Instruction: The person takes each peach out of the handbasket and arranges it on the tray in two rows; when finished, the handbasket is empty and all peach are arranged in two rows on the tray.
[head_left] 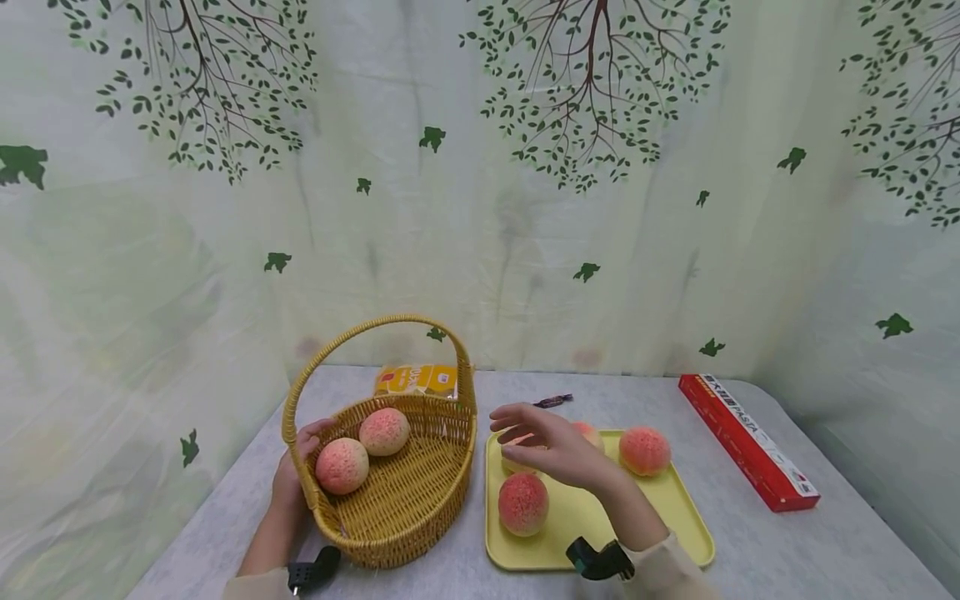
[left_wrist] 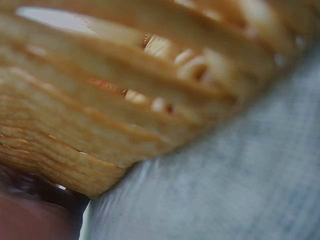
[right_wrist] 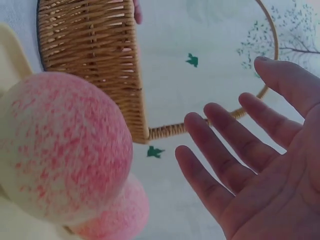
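A wicker basket (head_left: 405, 533) with a tall arched handle holds two pink-and-cream peaches, a lower one (head_left: 342, 467) and an upper one (head_left: 384, 432). At its left side my left hand (head_left: 295, 471) grips the rim, fingers partly hidden by the handle's base. The basket's woven wall (left_wrist: 75, 110) fills most of the left wrist view. My right hand (head_left: 551, 446) hovers over a yellow tray (head_left: 592, 542), fingers extended and holding nothing. Several peaches lie on that tray, among them a front one (head_left: 523, 504) and a right one (head_left: 645, 451); others are partly covered by the hand.
Behind the basket lies a yellow package (head_left: 416, 380). A small dark wrapped stick (head_left: 553, 401) sits beyond the tray. To the right, a long red pasta box (head_left: 750, 442) rests on the grey tabletop (head_left: 772, 550). A leaf-patterned curtain (head_left: 480, 250) closes off the back.
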